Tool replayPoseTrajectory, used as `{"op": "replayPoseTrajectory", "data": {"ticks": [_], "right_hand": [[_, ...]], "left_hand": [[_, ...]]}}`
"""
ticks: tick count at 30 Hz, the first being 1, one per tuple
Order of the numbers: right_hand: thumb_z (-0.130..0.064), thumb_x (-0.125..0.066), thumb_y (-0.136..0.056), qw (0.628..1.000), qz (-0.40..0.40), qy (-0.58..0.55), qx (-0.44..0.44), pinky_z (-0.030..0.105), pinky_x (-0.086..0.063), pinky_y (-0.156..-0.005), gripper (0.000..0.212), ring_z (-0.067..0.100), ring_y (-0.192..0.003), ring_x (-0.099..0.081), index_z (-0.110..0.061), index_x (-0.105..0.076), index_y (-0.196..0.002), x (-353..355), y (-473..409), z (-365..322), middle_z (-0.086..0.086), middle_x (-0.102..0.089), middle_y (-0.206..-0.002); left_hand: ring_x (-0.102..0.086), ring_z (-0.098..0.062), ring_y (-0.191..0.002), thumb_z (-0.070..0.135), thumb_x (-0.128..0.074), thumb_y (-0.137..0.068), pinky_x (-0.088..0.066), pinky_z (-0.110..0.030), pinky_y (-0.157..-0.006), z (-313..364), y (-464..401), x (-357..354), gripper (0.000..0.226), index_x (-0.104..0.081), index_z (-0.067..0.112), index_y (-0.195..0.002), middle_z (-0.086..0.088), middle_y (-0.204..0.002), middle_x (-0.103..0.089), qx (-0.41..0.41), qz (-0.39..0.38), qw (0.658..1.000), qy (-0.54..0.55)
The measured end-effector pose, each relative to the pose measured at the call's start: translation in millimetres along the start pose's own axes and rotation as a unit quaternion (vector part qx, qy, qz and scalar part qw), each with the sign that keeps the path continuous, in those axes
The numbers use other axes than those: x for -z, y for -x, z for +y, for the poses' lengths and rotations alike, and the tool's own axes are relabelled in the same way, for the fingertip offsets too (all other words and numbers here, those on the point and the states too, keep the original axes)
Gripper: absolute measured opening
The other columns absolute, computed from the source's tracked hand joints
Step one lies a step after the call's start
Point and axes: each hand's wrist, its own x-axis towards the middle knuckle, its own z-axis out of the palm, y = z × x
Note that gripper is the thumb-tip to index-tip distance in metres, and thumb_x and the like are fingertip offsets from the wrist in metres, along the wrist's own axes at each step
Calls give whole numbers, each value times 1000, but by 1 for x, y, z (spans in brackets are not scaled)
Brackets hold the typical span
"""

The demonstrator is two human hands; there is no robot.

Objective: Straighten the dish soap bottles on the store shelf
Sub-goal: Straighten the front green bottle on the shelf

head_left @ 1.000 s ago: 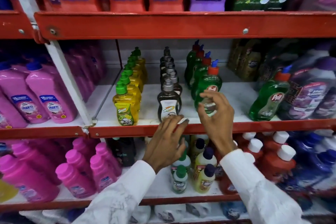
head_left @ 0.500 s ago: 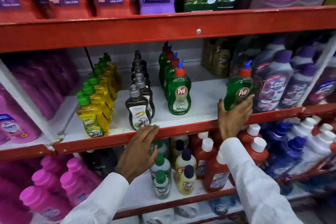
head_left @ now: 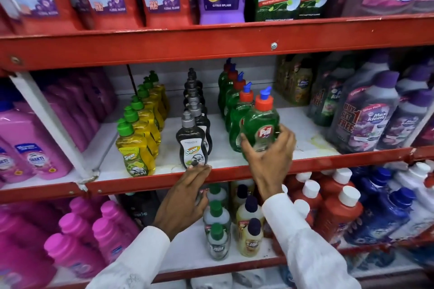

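Right hand point(head_left: 270, 148) fingers wrap the green bottle point(head_left: 260, 124), apparently off the shelf point(head_left: 234, 171). Left hand point(head_left: 185, 195) open, fingertips at the black bottle point(head_left: 191, 145).

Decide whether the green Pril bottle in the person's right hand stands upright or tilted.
Tilted. The green Pril bottle, gripped by the right hand, leans with its blue-tipped cap angled right, unlike the upright green bottles behind it.

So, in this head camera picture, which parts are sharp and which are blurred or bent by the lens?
Head view: the green bottle in the right hand and the black bottle by the left hand are sharp, labels readable; the pink bottles at the left edge are soft; the red shelf edge bows from wide-angle distortion; lighting is even, with small glints on the bottles.
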Motion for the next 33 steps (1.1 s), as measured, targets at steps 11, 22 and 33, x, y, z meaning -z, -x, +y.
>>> {"op": "replayPoseTrajectory", "data": {"ticks": [11, 22, 33], "right_hand": [[-76, -72, -60, 996, -57, 28, -55, 42, -50, -94, 95, 25, -112, -52, -14, -43, -126, -13, 10, -8, 9, -55, -122], [-9, -52, -94, 940, -337, -49, 31, 19, -44, -90, 49, 26, -110, -67, -9, -47, -142, 34, -24, 45, 12, -69, -125], [-14, -58, -97, 919, -385, -62, 54, 37, -53, -100, 38, 24, -113, -66, -8, -56, -134, 37, -34, 54, 10, -70, -125]], "left_hand": [[-55, -17, -126, 25, -59, -88, -39, -27, -113, 23, -9, 0, 46, -55, 19, -134, -2, -136, -61, 42, 59, 997, 33], [-67, -14, -101, 27, -71, -84, -54, -27, -95, 67, -81, -16, 49, -57, 15, -129, -4, -119, -73, 146, 34, 976, 156], [-61, 12, -77, 28, -76, -84, -45, 4, -68, 59, -88, -23, 36, -68, 17, -117, 2, -106, -77, 160, 45, 966, 200]]}}
